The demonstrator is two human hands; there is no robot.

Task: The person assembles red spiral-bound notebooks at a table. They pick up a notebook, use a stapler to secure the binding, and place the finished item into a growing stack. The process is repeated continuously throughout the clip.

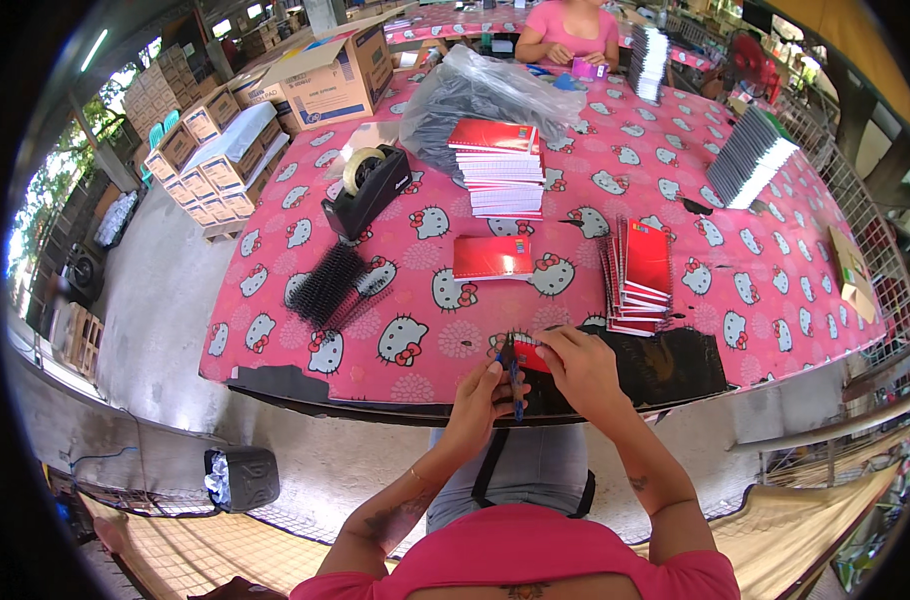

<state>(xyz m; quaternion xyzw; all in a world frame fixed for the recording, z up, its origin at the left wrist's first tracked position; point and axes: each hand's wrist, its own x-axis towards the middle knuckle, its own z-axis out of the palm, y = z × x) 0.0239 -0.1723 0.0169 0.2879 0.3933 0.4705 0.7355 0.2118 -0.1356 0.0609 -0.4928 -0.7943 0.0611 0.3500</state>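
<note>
At the table's near edge my left hand (478, 402) is closed round blue-handled pliers (516, 378), their dark jaws pointing away from me. My right hand (585, 368) has its fingers bent over a small red notebook (531, 354), gripping it beside the jaws. Much of that notebook lies under my hands, so its binding edge shows only in part. Just beyond, a few red notebooks (492, 257) lie flat. Right of them is a pile of spiral-bound red notebooks (643, 268). Loose black spiral coils (329, 287) lie in a bunch on the left.
A taller stack of notebooks (498, 180) stands farther back, near a grey plastic bag (475, 100). A black tape dispenser (367, 198) sits left of it. Dark-covered notebooks (750, 160) stand at right. Cardboard boxes (337, 82) fill the far left. Another person (573, 35) works across the table.
</note>
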